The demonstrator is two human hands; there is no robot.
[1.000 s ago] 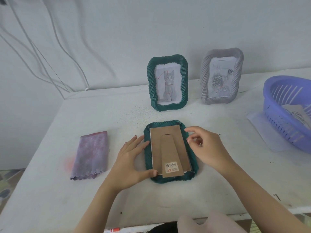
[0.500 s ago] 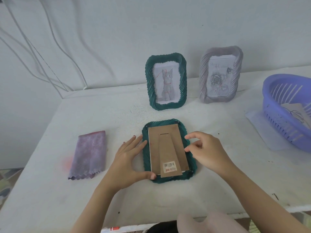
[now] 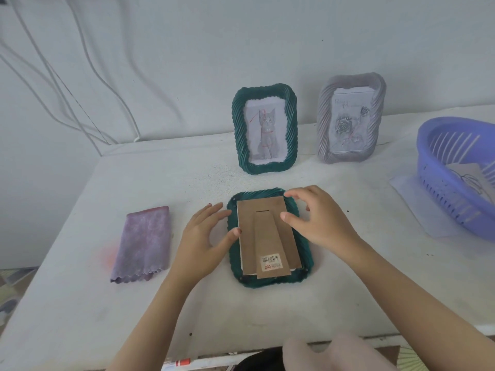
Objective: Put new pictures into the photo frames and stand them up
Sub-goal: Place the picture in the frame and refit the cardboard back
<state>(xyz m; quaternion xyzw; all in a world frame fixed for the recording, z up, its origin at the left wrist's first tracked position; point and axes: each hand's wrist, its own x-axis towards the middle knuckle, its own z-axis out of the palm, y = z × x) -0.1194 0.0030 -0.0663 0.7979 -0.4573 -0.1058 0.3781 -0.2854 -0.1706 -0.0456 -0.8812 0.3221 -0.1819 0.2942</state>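
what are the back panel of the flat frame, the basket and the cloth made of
Back panel: matte brown cardboard or thin fibreboard, going by its flat, dull surface. Basket: smooth moulded plastic, lilac-blue, with slotted walls. Cloth: soft purple fabric, perhaps microfibre; fuzzy mottled look, zigzag-cut edge.

A single wide-angle camera sits on the person's head, facing forward and tilted down over the white table (image 3: 348, 290). It is close to the work: both forearms rise from the bottom edge, and the left hand (image 3: 203, 242) and right hand (image 3: 321, 220) meet near the centre at the face-down green frame (image 3: 270, 281). The wall (image 3: 241, 36) fills the upper part. The right edge crops the purple basket (image 3: 442, 204).
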